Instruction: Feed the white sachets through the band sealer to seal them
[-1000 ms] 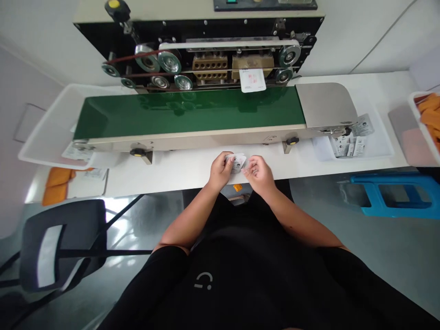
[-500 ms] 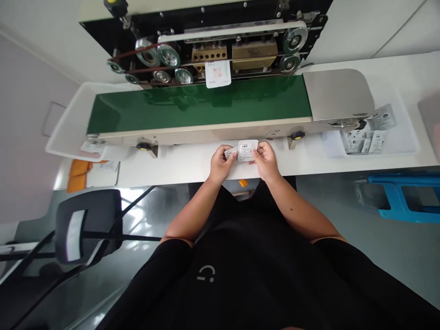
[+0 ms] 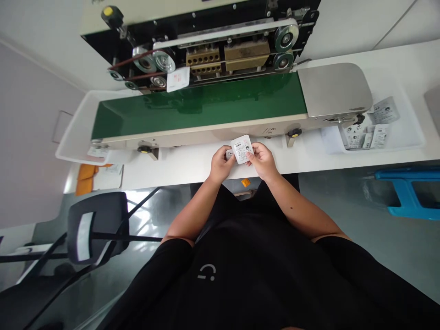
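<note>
Here, a worker's bare hands work a pair of printed foil sachets over a white table (image 3: 185, 168), directly in front of a band sealer with a green conveyor belt (image 3: 199, 106). The left hand (image 3: 222, 164) curls narrowly around a small sachet (image 3: 229, 154), thumb pressed on top, while the right hand (image 3: 261, 160) pinches the lower right edge of a larger printed white sachet (image 3: 242, 149) between closely set fingertips (image 3: 250, 156). The two sachets overlap between the hands, just above the table and just short of the sealer's front rail. Another white sachet (image 3: 178, 79) stands at the belt's far edge beside the machine's brass heating blocks (image 3: 223, 57). To the right, loose printed sachets (image 3: 364, 135) lie in a white plastic tray (image 3: 409, 137) beyond the steel end plate (image 3: 333, 89). A second white tray (image 3: 74, 128) sits at the belt's left end, above orange packets (image 3: 85, 178). A black chair (image 3: 98, 228) stands on the floor at left, and a blue plastic stool (image 3: 409, 192) at right.
</note>
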The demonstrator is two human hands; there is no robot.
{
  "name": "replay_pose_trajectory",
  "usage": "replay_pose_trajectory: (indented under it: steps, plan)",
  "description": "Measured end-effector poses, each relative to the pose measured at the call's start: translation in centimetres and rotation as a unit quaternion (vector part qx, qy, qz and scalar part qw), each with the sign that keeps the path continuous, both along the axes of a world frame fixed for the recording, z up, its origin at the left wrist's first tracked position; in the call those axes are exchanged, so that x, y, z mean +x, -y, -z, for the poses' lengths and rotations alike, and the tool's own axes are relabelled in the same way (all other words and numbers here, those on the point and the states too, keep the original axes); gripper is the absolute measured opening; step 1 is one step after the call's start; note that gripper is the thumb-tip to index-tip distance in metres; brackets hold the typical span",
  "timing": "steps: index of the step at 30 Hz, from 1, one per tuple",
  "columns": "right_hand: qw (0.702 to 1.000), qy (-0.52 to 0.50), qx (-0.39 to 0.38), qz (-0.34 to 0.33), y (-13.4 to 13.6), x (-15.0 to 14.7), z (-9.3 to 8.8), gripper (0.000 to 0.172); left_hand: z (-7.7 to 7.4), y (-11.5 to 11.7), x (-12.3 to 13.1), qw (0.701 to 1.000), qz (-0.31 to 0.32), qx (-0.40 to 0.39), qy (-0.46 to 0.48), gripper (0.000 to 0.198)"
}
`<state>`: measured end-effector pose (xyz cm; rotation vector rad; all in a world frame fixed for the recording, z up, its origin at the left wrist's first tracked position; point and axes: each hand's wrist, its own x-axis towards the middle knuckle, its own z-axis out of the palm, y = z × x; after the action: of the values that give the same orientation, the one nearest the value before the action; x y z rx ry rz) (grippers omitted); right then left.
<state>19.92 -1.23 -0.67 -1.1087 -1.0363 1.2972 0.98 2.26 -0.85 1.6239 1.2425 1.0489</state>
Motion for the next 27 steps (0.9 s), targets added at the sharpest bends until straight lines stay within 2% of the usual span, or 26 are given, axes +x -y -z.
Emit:
replay_pose_trajectory:
  steps: [5,8,11,13,16,20,21,23,25,27]
  plan:
    - [0.999,-0.006,0.015,0.042,0.5,-0.2,-0.1,0.062,-0.1,0.1,0.2,1.000,0.005,0.002,0.012,0.025]
    - [0.998,0.018,0.023,0.059,1.1,-0.5,-0.3,0.050,0.1,0.2,0.1,1.000,0.009,-0.006,0.019,0.026]
    - [0.997,0.042,0.024,0.053,1.8,-0.2,-1.4,0.040,-0.1,0.3,0.0,1.000,0.010,-0.004,0.020,0.027]
    - [0.995,0.050,0.048,0.071,2.1,0.5,-2.9,0.036,-0.4,0.4,-0.1,1.000,0.014,-0.001,0.019,0.029]
    - [0.981,0.069,0.118,0.139,1.6,2.4,-6.6,0.030,-0.7,0.5,-0.1,1.000,0.019,0.002,0.011,0.031]
    - [0.947,0.095,0.171,0.253,-1.4,6.5,-12.2,0.012,-0.8,0.6,-0.2,0.999,0.033,0.014,0.001,0.030]
    - [0.939,0.103,0.171,0.280,-2.5,7.7,-13.4,0.008,-0.8,0.6,-0.2,0.999,0.036,0.017,0.001,0.029]
    - [0.928,0.129,0.152,0.314,-4.7,10.1,-15.2,0.010,-0.7,0.6,-0.2,0.999,0.040,0.019,0.003,0.028]
    - [0.924,0.168,0.116,0.323,-6.8,12.3,-16.3,0.012,-0.7,0.7,-0.2,0.999,0.044,0.020,0.009,0.027]
    - [0.923,0.206,0.076,0.317,-8.5,13.9,-16.5,0.013,-0.8,0.7,-0.2,0.999,0.047,0.023,0.012,0.027]
